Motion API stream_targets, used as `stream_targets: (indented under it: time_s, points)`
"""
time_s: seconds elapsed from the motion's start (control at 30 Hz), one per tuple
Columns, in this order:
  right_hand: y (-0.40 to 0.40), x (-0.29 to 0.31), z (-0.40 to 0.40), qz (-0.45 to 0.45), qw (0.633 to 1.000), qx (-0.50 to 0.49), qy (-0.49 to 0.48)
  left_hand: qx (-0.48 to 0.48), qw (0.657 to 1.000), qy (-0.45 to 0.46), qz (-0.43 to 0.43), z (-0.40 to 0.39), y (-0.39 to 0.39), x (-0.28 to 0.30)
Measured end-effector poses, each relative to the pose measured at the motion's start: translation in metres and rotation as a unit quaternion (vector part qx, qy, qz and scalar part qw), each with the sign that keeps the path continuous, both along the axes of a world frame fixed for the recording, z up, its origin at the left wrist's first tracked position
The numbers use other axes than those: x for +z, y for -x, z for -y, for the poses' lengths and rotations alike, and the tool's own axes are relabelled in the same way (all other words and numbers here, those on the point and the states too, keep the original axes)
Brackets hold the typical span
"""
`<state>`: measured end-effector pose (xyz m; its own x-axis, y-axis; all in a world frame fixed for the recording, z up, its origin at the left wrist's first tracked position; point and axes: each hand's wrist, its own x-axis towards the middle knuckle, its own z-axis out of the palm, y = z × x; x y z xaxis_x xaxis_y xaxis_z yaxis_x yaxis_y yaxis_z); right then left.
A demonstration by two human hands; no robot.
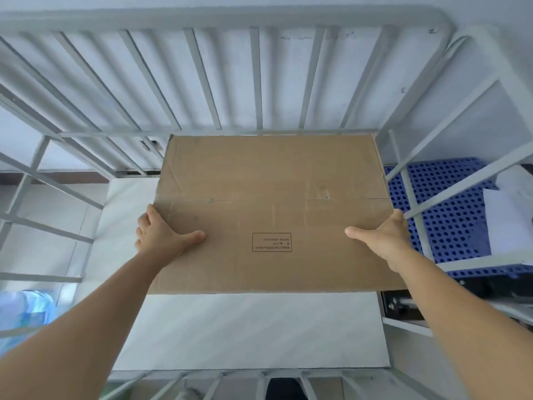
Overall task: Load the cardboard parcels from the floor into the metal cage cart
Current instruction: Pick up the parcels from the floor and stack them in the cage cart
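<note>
While the head view looked down into the cage cart (261, 79), a cardboard parcel (274, 209) sat inside against its far bars. The left hand (161, 235) and right hand (386, 238) clasped its opposite side edges, thumbs on top, probably to keep it level.

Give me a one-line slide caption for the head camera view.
Both hands, left hand and right hand, hold a flat cardboard parcel by its sides inside the metal cage cart.
</note>
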<state>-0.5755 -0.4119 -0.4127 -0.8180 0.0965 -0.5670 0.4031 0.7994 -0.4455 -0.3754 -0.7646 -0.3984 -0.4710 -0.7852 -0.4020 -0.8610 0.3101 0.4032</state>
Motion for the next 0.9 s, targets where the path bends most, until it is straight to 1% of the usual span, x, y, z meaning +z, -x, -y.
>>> stream_targets:
  time_s: [0.27, 0.5, 0.7, 0.9]
  points:
    - [0.057, -0.066, -0.023, 0.023, 0.999, -0.011, 0.028, -0.035, 0.999, -0.037, -0.005, -0.006, 0.066, -0.066]
    - [0.091, -0.135, -0.033, 0.050, 0.998, -0.014, 0.044, -0.055, 0.997, -0.057, 0.005, -0.002, 0.105, -0.132]
    - [0.112, -0.188, -0.035, 0.050, 0.998, -0.013, 0.032, -0.050, 0.997, -0.053, 0.015, -0.007, 0.122, -0.187]
    - [0.124, -0.229, -0.033, 0.049, 0.998, -0.013, 0.029, -0.046, 0.998, -0.051, 0.013, -0.013, 0.127, -0.227]
